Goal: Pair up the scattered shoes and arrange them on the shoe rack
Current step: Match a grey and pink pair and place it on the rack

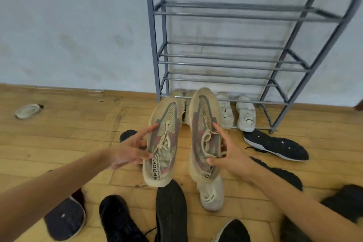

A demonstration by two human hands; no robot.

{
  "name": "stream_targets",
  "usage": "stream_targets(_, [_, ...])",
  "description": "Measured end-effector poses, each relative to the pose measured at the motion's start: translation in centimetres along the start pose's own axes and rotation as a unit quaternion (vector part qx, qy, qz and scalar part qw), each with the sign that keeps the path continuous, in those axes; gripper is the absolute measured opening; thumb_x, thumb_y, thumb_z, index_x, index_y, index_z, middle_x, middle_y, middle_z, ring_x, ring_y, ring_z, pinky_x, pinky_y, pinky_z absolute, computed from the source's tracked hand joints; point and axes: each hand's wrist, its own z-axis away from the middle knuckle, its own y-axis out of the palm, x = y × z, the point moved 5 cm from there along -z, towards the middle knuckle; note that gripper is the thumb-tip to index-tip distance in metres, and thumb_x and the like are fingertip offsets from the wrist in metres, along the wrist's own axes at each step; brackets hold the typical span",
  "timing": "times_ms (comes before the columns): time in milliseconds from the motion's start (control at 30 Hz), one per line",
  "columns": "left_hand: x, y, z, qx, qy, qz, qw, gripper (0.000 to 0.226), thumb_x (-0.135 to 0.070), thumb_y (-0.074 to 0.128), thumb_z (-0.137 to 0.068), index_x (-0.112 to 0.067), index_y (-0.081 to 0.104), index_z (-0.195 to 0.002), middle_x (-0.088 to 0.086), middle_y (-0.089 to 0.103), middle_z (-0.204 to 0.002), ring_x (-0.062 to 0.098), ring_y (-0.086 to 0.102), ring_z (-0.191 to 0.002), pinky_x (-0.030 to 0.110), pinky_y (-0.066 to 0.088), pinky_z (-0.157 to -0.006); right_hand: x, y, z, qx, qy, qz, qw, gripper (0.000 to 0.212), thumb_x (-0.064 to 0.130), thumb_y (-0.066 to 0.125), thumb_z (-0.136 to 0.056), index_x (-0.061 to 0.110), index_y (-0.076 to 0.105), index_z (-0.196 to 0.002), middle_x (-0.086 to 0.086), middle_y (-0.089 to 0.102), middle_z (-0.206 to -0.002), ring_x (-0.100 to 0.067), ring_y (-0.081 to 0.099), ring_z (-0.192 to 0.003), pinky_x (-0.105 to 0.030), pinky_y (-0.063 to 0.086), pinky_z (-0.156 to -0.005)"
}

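I hold a matching pair of beige sneakers with grey and pink panels in the air, toes pointing toward the grey metal shoe rack (231,65). My left hand (129,149) grips the left sneaker (163,143) from its side. My right hand (227,151) grips the right sneaker (204,133), thumb over the laces. On the rack's lowest shelf stand two white sneakers (245,114) and, partly hidden behind the held pair, another light pair (182,94). The upper shelves carry nothing.
Dark shoes lie scattered on the wooden floor: one at right (275,145), several along the bottom (170,212), one at lower left (64,220). A beige shoe (211,194) lies under the held pair. A lone light shoe (27,111) lies far left by the wall.
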Motion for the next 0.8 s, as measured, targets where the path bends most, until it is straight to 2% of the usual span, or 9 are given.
stream_targets(100, [-6.8,3.1,3.0,-0.015,0.049,-0.039,0.998,0.088,0.016,0.059,-0.079,-0.047,0.032,-0.135,0.019,0.053,-0.128,0.032,0.062,-0.111,0.052,0.053,-0.089,5.7,-1.7,3.4,-0.027,-0.04,0.037,0.998,0.103,0.007,0.078,-0.074,0.044,0.015,-0.146,0.008,0.027,-0.154,-0.011,0.036,-0.135,-0.038,0.04,-0.108])
stream_targets(200, [-11.9,5.7,5.9,-0.011,0.087,-0.06,0.994,0.089,0.013,0.061,-0.08,-0.047,0.031,-0.139,0.016,0.052,-0.129,0.034,0.058,-0.116,0.054,0.05,-0.094,9.8,-3.1,6.7,-0.055,-0.073,0.019,0.996,0.102,0.004,0.077,-0.074,0.041,0.016,-0.147,0.004,0.033,-0.151,-0.012,0.042,-0.13,-0.033,0.042,-0.104])
stream_targets(333, [-15.0,7.9,8.4,-0.018,0.113,-0.078,0.99,0.089,0.014,0.058,-0.083,-0.044,0.027,-0.143,0.014,0.054,-0.127,0.032,0.058,-0.115,0.053,0.051,-0.094,12.6,-4.1,9.6,-0.078,-0.096,0.023,0.992,0.102,0.007,0.077,-0.075,0.045,0.015,-0.145,0.008,0.026,-0.154,-0.011,0.041,-0.129,-0.029,0.045,-0.098])
stream_targets(500, [-13.1,7.5,7.7,-0.028,0.098,-0.05,0.994,0.089,0.015,0.057,-0.082,-0.043,0.027,-0.144,0.005,0.074,-0.106,0.029,0.067,-0.105,0.051,0.053,-0.091,12.2,-3.4,9.4,-0.065,-0.091,0.026,0.993,0.1,0.004,0.075,-0.076,0.038,0.014,-0.149,0.008,0.032,-0.148,-0.003,0.045,-0.114,-0.009,0.048,-0.074])
stream_targets(567, [-11.3,7.0,6.4,-0.028,0.084,-0.039,0.995,0.09,0.015,0.055,-0.084,-0.045,0.024,-0.143,0.009,0.073,-0.108,0.032,0.066,-0.107,0.053,0.051,-0.091,10.1,-3.0,8.2,-0.056,-0.065,0.013,0.996,0.099,0.003,0.074,-0.077,0.034,0.014,-0.149,0.013,0.035,-0.137,0.004,0.047,-0.105,-0.003,0.046,-0.066])
stream_targets(633, [-9.1,6.5,4.5,-0.033,0.065,-0.036,0.997,0.092,0.015,0.053,-0.085,-0.047,0.018,-0.143,0.013,0.072,-0.112,0.034,0.065,-0.108,0.054,0.052,-0.09,7.3,-2.5,6.6,-0.043,-0.036,-0.008,0.998,0.099,0.003,0.074,-0.077,0.033,0.014,-0.149,0.015,0.034,-0.132,0.009,0.047,-0.1,-0.005,0.047,-0.069])
stream_targets(700, [-6.5,5.9,1.9,-0.041,0.037,-0.029,0.998,0.094,0.014,0.053,-0.085,-0.046,0.011,-0.145,0.012,0.071,-0.113,0.032,0.066,-0.107,0.052,0.054,-0.087,4.2,-2.1,4.4,-0.031,0.008,-0.024,0.999,0.1,0.001,0.074,-0.077,0.034,0.014,-0.149,0.016,0.031,-0.138,0.001,0.044,-0.113,-0.009,0.047,-0.074])
stream_targets(767, [-4.3,4.9,-1.6,-0.051,0.009,-0.014,0.999,0.092,0.011,0.054,-0.086,-0.042,0.01,-0.147,0.009,0.072,-0.113,0.029,0.067,-0.105,0.049,0.055,-0.087,1.3,-2.2,1.5,-0.03,0.049,-0.04,0.998,0.1,-0.003,0.074,-0.075,0.033,0.015,-0.148,0.015,0.029,-0.138,-0.002,0.043,-0.114,-0.009,0.049,-0.069])
stream_targets(800, [-3.6,4.1,-3.7,-0.061,-0.003,-0.008,0.998,0.09,0.009,0.054,-0.086,-0.038,0.01,-0.149,0.009,0.071,-0.113,0.028,0.068,-0.104,0.048,0.056,-0.086,-0.2,-2.7,-0.6,-0.035,0.066,-0.047,0.996,0.103,-0.005,0.075,-0.072,0.032,0.015,-0.147,0.013,0.031,-0.141,-0.004,0.046,-0.114,-0.012,0.051,-0.075])
